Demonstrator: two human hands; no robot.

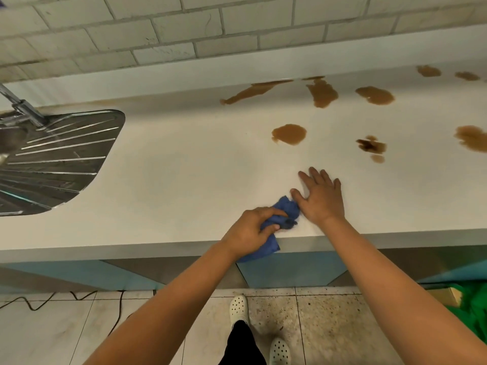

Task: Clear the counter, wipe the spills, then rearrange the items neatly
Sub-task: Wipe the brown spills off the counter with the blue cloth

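The left hand (250, 230) grips a crumpled blue cloth (283, 210) at the near edge of the white counter (184, 167), fingers and thumb curled round the bunched fabric, while one corner of the cloth hangs down over the counter's front lip. Just to its right, the right hand (321, 198) lies flat on the counter with the fingers straight and slightly spread, its thumb touching the far side of the cloth, so the two hands sit close together with the cloth between them. Brown spills lie farther back and to the right: a round puddle (289, 133) beyond the right hand, a darker blotch (371, 147) to the right of that, and a row of longer streaks and patches (322, 93) near the raised back ledge of the counter (one more patch (473, 138) is cut off by the right edge of the view). On the left, a ribbed metal draining board (58, 159) is set into the counter, with part of a tap (22, 106) reaching over it. Behind the counter stands a wall of pale tiles (184, 27). Below, a black cable (60, 299) trails across the tiled floor (303, 320), where the person's white perforated clogs (238, 308) show, and something green (474, 309) sits at the far right.
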